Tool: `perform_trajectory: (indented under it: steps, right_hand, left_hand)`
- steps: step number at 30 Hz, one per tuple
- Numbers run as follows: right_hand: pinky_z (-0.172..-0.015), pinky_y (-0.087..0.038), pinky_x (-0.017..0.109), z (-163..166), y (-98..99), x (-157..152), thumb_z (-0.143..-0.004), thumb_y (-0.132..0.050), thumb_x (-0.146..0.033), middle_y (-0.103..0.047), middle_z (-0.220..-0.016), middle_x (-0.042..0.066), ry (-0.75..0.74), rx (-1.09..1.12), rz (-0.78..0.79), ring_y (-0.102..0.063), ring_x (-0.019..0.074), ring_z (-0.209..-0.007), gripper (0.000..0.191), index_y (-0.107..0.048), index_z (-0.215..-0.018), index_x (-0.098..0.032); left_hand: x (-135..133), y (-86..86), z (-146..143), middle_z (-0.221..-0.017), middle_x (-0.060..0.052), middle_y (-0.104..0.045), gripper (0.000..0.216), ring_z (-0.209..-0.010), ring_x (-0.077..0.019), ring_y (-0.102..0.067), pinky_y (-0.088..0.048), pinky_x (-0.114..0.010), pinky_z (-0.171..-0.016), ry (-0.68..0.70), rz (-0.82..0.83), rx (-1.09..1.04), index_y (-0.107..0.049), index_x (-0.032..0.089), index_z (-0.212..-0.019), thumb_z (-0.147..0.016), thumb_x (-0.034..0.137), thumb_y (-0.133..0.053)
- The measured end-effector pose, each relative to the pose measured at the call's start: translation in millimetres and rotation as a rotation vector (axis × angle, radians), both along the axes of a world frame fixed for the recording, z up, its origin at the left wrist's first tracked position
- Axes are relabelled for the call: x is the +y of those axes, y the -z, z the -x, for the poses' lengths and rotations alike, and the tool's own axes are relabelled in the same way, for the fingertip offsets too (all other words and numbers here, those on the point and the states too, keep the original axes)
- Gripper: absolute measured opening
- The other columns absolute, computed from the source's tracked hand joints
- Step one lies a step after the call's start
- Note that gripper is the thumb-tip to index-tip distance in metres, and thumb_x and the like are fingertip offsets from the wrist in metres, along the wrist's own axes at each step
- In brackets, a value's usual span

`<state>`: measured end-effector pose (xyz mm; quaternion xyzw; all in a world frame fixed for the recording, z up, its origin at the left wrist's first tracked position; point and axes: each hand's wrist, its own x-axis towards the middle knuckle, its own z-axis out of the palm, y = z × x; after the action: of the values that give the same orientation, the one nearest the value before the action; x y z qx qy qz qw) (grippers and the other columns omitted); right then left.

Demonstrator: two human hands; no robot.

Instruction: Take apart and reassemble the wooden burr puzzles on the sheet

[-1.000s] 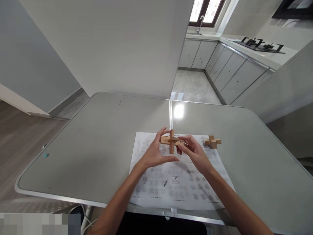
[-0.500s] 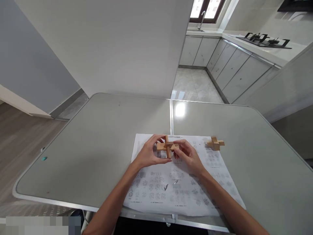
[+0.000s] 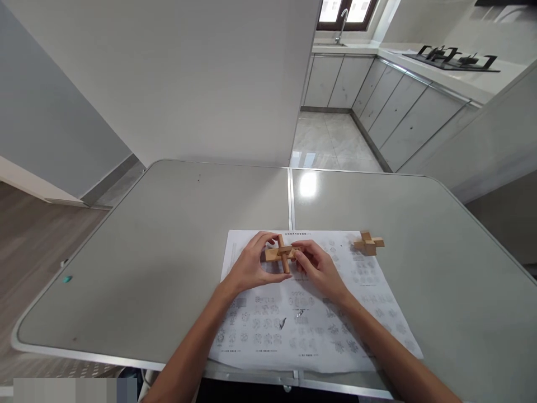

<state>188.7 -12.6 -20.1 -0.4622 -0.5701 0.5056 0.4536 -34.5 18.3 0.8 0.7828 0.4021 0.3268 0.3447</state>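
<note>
Above the printed sheet [image 3: 268, 352], both my hands hold a cross-shaped wooden interlocking puzzle [image 3: 272, 255]. My left hand [image 3: 250, 267] spans its upright round-looking bar, thumb at the lower end and fingers at the upper end. My right hand [image 3: 321, 270] pinches the right end of the crosswise pieces between thumb and fingers, hiding part of that end. A second wooden puzzle [image 3: 368, 244], also cross-shaped, rests at the sheet's upper right corner, apart from my hands.
The sheet shows rows of small puzzle drawings and lies on a grey folding table [image 3: 138, 257] with a metal seam [image 3: 290, 196]. A small teal bit [image 3: 67, 279] lies near the left edge. Beyond stand a white wall [image 3: 210, 78] and kitchen cabinets [image 3: 394, 106].
The view has shifted slightly. My right fingers have shifted on the puzzle's right end, and the number 2 seen there earlier no longer shows clearly. My left hand keeps its grip.
</note>
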Motion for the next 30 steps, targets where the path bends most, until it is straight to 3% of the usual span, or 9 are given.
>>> perform_trajectory:
  steps: [6, 10, 20, 30]
  right_hand:
    - [-0.063, -0.05, 0.032, 0, -0.1, 1, -0.106, -0.058, -0.051, -0.062, -0.078, -0.001, 0.007, -0.032, -0.012, -0.059, 0.0176, -0.066, 0.032, -0.065, -0.118, -0.022]
    - [-0.063, -0.05, 0.031, -1, 3.4, 2, -0.106, -0.057, -0.051, -0.062, -0.076, -0.001, 0.015, -0.056, -0.03, -0.059, 0.0176, -0.066, 0.032, -0.065, -0.118, -0.022]
    - [-0.067, -0.052, 0.033, -4, 7.4, 4, -0.107, -0.056, -0.05, -0.069, -0.085, 0.003, 0.004, -0.131, -0.048, -0.061, 0.0188, -0.07, 0.033, -0.067, -0.12, -0.022]
    - [-0.067, -0.051, 0.034, -5, 4.1, 4, -0.109, -0.05, -0.052, -0.064, -0.074, 0.0, -0.025, -0.13, -0.031, -0.062, 0.0194, -0.066, 0.036, -0.066, -0.12, -0.022]
  left_hand:
    - [-2, 6.9, 1, -0.151, -0.014, -0.056, 0.088, -0.139, -0.0357, -0.054, -0.049, -0.056, -0.115, 0.03, -0.163, 0.175, -0.04, 0.03, -0.158, -0.086, 0.053, -0.084]
    - [-2, 9.4, 1, -0.155, -0.015, -0.055, 0.092, -0.144, -0.0369, -0.05, -0.045, -0.057, -0.118, 0.054, -0.221, 0.234, -0.032, 0.03, -0.164, -0.089, 0.056, -0.079]
    - [-2, 12.1, 0, -0.159, -0.017, -0.052, 0.094, -0.151, -0.0389, -0.043, -0.04, -0.059, -0.123, 0.062, -0.194, 0.254, -0.032, 0.026, -0.164, -0.09, 0.063, -0.076]
    - [-1, 9.7, 0, -0.148, -0.013, -0.062, 0.093, -0.141, -0.0378, -0.053, -0.044, -0.057, -0.117, 0.039, -0.111, 0.156, -0.045, 0.03, -0.154, -0.078, 0.061, -0.089]
